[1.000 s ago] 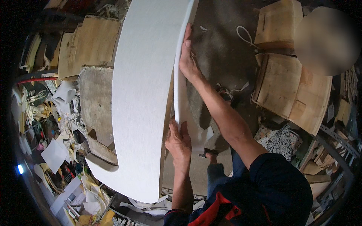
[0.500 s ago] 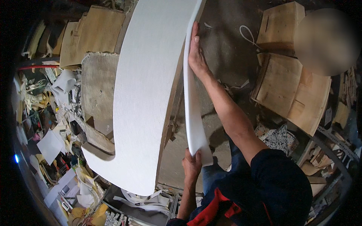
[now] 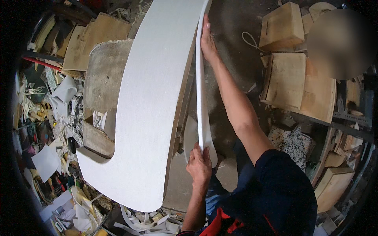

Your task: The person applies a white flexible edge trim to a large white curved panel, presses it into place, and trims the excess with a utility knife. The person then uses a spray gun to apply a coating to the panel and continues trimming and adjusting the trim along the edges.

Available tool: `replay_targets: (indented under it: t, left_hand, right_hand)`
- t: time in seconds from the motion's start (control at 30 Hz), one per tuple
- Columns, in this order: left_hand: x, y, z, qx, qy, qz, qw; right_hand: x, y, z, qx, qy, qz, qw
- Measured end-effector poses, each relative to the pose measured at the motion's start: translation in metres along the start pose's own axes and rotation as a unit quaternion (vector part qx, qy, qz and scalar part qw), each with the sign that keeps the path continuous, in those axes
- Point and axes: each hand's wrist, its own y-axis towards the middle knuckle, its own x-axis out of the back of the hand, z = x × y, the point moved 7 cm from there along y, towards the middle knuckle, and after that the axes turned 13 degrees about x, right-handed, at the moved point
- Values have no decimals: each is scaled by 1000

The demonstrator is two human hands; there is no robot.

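Observation:
A long white padded-looking strip [image 3: 199, 90] stands on edge along the right side of a large curved white panel [image 3: 151, 90]. Around the strip's near end closes my left hand [image 3: 200, 167], thumb on one side and fingers on the other. Farther up, my right hand [image 3: 208, 39] lies against the strip's right face with its fingers stretched along it; part of the hand is turned from view. The panel has a white top surface, a brown side edge and a hooked near-left end. A narrow gap separates strip and panel near my left hand, closing toward the far end.
Under the panel is a worn, dusty board [image 3: 104, 80]. Wooden curved pieces [image 3: 285, 80] stand at the right, with a speckled foam block [image 3: 291, 141] nearer. Heaped foam offcuts [image 3: 67, 92] cover the left side. A white cord loop [image 3: 250, 39] lies on the floor.
The strip's near end now stands straighter and closer to the panel. My left hand has moved up and forward with it; my right hand has shifted slightly farther along. The view has shifted a little.

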Motion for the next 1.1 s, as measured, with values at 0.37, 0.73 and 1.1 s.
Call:
replay_targets:
  t: [0.37,0.73,1.1]
  left_hand:
    - [13,10,4,-32,-2,-26,999]
    - [23,13,12,-38,21,-89,995]
    - [29,12,9,-7,40,-61,997]
  right_hand:
    - [-6,-7,3,11,-15,-15,1000]
    - [-14,-8,0,9,-13,-13,1000]
    - [-16,-13,4,6,-12,-13,1000]
